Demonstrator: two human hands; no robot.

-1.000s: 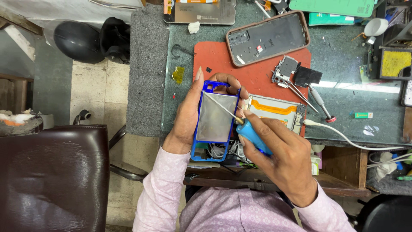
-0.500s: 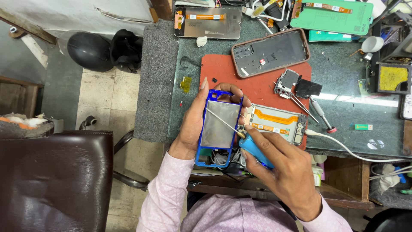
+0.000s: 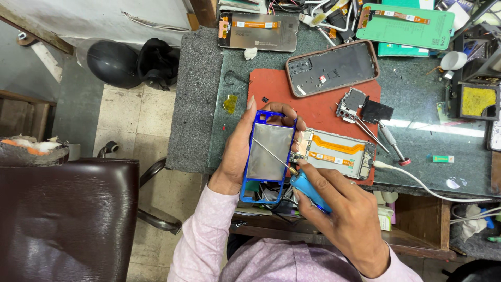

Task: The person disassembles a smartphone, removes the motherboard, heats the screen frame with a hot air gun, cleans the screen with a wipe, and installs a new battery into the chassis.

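Left hand (image 3: 237, 151): you are cradling the blue-framed phone (image 3: 269, 156) by its edges, centre frame; light, thin, fragile.
Right hand (image 3: 339, 216): you are pinching the blue-handled screwdriver (image 3: 308, 189), tip resting on the phone.

Our left hand (image 3: 237, 151) is up in front of us, palm turned in, fingers (image 3: 282, 121) curled over the top edge of what it's gripping and thumb stretched straight up the near side. Right hand (image 3: 342, 216) sits lower, knuckles up, wrapped in a pen-style grip, index finger (image 3: 313, 171) pointing forward. Both wrists in pink sleeves.
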